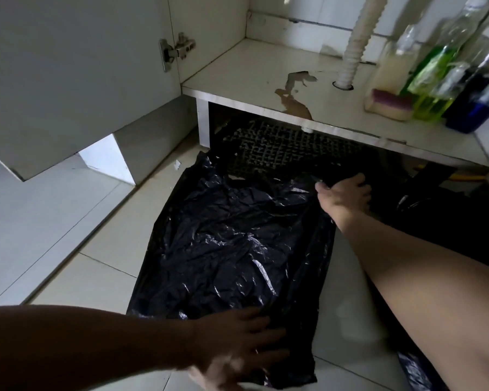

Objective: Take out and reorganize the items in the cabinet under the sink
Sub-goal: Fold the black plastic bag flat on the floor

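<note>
1. A black bag [232, 249] lies spread flat on the floor tiles [96, 266], in front of the open cabinet [254, 77].
2. Left hand [243, 342] rests on the bag's near edge, fingers straight and spread, gripping nothing.
3. Right hand [345, 196] pinches the bag's far corner, fingers curled around the plastic.
4. On the cabinet floor, at the right: bottles [435, 80] and a sponge [390, 104], beside the drain hose [356, 43].

You saw a glossy black crinkled plastic bag [232, 249] on pale cream floor tiles [96, 266], a brown-stained white cabinet shelf [254, 80], and green [432, 80] and dark blue liquid bottles [474, 108].
</note>
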Motion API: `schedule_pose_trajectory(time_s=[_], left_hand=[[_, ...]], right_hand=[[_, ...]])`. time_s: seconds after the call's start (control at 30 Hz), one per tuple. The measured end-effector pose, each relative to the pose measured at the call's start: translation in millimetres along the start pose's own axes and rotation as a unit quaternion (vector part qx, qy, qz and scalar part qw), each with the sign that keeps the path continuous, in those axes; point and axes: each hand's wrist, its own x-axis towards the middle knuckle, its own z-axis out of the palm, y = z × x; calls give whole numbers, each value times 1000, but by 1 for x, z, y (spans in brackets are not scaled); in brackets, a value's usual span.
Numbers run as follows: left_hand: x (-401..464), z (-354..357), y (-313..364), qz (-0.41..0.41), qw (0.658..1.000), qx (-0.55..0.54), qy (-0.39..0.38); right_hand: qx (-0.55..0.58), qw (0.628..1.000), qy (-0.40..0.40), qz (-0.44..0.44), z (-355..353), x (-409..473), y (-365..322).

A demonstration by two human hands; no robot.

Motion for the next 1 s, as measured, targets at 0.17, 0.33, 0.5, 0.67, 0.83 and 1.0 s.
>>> schedule_pose_trajectory(time_s=[0.17,0.33,0.5,0.67,0.83,1.0], left_hand=[[-33,-18,-21,-346,932,-106,-36],[-84,-2,-45,-447,867,-126,-180],[-114,6,-49,-422,853,-162,-261],[-110,-11,-51,-401,876,-152,-219],[-121,-17,-47,-306,899,-157,-272],[-138,-14,-54,-258,883,-178,-350]], right_hand=[[-114,911,81,-388,34,-70,28],[-197,899,-147,-363,71,-127,77],[-241,901,-191,-306,75,-111,121],[-245,900,-150,-329,71,-128,99],[-185,830,-180,-494,66,-203,106],[-238,742,-240,-579,61,-204,141]])
